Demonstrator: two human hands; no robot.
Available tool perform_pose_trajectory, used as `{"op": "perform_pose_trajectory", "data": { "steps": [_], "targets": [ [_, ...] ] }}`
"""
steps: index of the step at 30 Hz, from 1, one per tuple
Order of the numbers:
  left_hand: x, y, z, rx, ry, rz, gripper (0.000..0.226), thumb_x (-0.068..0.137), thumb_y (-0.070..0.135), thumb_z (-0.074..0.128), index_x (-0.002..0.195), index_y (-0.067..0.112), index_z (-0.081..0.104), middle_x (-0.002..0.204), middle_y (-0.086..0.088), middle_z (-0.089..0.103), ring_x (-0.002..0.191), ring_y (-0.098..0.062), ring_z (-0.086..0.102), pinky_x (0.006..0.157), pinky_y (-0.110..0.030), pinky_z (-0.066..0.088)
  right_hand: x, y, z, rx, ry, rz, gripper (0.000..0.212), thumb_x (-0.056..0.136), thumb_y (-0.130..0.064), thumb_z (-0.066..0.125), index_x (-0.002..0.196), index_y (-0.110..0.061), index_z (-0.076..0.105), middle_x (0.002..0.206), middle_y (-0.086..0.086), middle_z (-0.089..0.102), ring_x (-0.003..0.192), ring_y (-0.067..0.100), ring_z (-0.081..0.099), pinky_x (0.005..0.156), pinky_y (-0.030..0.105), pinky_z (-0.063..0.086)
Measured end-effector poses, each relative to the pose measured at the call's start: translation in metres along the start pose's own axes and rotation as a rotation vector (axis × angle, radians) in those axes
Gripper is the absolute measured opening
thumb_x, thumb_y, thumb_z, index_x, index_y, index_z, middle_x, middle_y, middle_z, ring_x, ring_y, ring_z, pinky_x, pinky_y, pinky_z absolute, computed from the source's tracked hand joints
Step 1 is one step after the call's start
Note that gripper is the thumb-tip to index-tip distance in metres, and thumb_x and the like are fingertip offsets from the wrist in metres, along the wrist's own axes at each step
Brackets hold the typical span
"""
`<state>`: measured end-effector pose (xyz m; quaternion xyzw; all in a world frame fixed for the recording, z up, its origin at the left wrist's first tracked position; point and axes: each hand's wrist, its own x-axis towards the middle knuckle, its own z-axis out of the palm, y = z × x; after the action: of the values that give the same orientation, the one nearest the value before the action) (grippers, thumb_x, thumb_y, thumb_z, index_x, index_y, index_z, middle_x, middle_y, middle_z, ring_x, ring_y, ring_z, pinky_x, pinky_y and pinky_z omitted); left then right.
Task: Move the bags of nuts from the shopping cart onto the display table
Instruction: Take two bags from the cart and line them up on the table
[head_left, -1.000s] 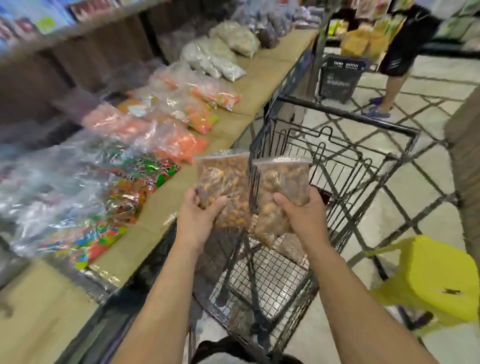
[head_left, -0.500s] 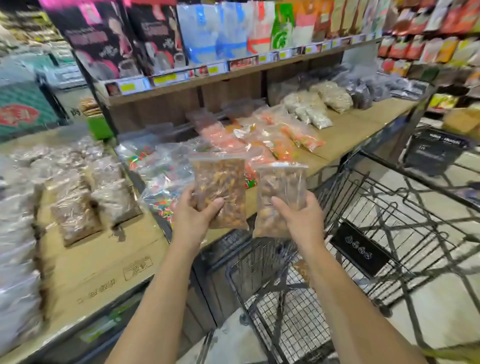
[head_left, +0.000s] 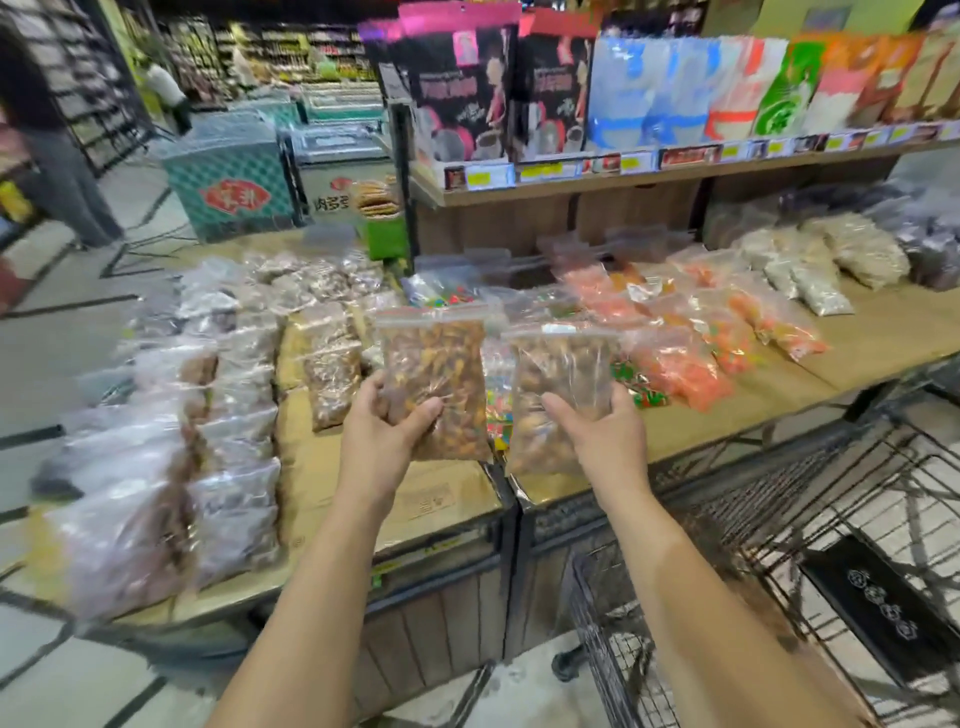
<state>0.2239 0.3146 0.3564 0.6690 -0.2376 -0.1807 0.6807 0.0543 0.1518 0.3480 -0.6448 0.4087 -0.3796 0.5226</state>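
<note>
**Hovering over the display table (head_left: 322, 467)**

The left hand (head_left: 387, 439) clasps the darker bag (head_left: 434, 369) of mixed nuts, the right hand (head_left: 605, 441) the paler bag (head_left: 558, 374) (both clear, zip-topped, upright), side by side above the table's front edge.

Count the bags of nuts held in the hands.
2. The darker bag is gripped in the left hand, the paler bag in the right hand, side by side in front of the table. Each hand seems to hold just one.
</note>
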Motion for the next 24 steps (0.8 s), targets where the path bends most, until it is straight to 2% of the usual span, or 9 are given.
{"op": "perform_pose_trajectory", "data": {
  "steps": [2,5,6,9,11,14,18,21,24],
  "targets": [
    [0.005,-0.004,-0.026,0.000,0.016,0.002,0.043,0.094,0.009,0.079,0.129,0.021,0.058,0.110,0.018,0.069,0.084,0.023,0.066,0.064,-0.004,0.052,-0.002,0.000,0.028,-0.026,-0.016,0.001,0.121,0.059,-0.080,0.086,0.157,-0.018,0.049,0.153,-0.002,0.059,0.140,0.024,0.056,0.114,0.049,0.049],
    [0.013,-0.008,-0.060,-0.009,0.063,0.007,0.044,0.094,0.006,0.078,0.126,0.025,0.055,0.106,0.023,0.064,0.091,0.027,0.062,0.065,-0.002,0.051,-0.002,-0.002,0.066,-0.056,-0.042,0.006,0.135,0.041,-0.098,0.076,0.149,-0.020,0.055,0.144,-0.002,0.066,0.132,0.024,0.063,0.110,0.051,0.053],
    [0.017,-0.011,-0.072,-0.006,0.077,0.011,0.045,0.095,0.006,0.077,0.128,0.025,0.055,0.108,0.021,0.064,0.097,0.021,0.065,0.067,-0.003,0.052,-0.002,-0.003,0.079,-0.058,-0.059,0.013,0.131,0.045,-0.094,0.080,0.149,-0.019,0.055,0.144,-0.002,0.066,0.132,0.023,0.063,0.110,0.050,0.053],
    [0.028,-0.018,-0.104,-0.010,0.113,-0.017,0.056,0.094,0.014,0.081,0.142,0.023,0.054,0.127,0.012,0.066,0.123,-0.010,0.065,0.084,-0.017,0.056,-0.008,-0.011,0.112,-0.072,-0.114,0.010,0.114,0.061,-0.078,0.083,0.152,-0.018,0.052,0.147,-0.003,0.063,0.134,0.022,0.061,0.112,0.048,0.051],
    [0.036,-0.026,-0.123,0.019,0.143,-0.023,0.054,0.093,0.017,0.082,0.139,0.021,0.055,0.131,0.010,0.067,0.126,-0.011,0.063,0.088,-0.018,0.056,-0.007,-0.011,0.132,-0.096,-0.120,0.025,0.104,0.064,-0.075,0.083,0.146,-0.018,0.057,0.140,-0.002,0.068,0.128,0.023,0.064,0.107,0.046,0.054],
    [0.045,-0.035,-0.145,0.021,0.163,-0.037,0.074,0.091,0.022,0.085,0.154,0.014,0.048,0.152,0.001,0.057,0.144,-0.018,0.050,0.107,-0.032,0.049,-0.003,-0.009,0.157,-0.112,-0.145,0.045,0.060,0.080,-0.056,0.087,0.124,-0.022,0.066,0.115,-0.007,0.072,0.107,0.016,0.069,0.083,0.033,0.055],
    [0.058,-0.043,-0.160,0.045,0.193,-0.052,0.071,0.092,0.013,0.082,0.154,0.009,0.046,0.136,0.003,0.058,0.136,-0.015,0.053,0.110,-0.031,0.045,0.006,-0.006,0.181,-0.154,-0.163,0.031,0.057,0.079,-0.055,0.088,0.120,-0.022,0.066,0.112,-0.005,0.073,0.102,0.016,0.070,0.079,0.034,0.055],
    [0.069,-0.050,-0.163,0.068,0.227,-0.072,0.083,0.089,0.023,0.086,0.159,0.010,0.043,0.153,-0.006,0.056,0.146,-0.024,0.049,0.120,-0.045,0.043,0.016,-0.001,0.190,-0.171,-0.184,0.034,0.050,0.082,-0.050,0.088,0.117,-0.021,0.066,0.110,-0.005,0.072,0.099,0.014,0.069,0.072,0.026,0.049],
    [0.080,-0.059,-0.160,0.056,0.219,-0.082,0.083,0.088,0.025,0.087,0.158,0.012,0.044,0.146,0.007,0.054,0.139,-0.013,0.049,0.119,-0.040,0.043,0.033,0.010,0.195,-0.181,-0.203,0.064,0.056,0.078,-0.056,0.088,0.118,-0.025,0.066,0.112,-0.006,0.073,0.102,0.015,0.071,0.083,0.033,0.056]
  ]
}}
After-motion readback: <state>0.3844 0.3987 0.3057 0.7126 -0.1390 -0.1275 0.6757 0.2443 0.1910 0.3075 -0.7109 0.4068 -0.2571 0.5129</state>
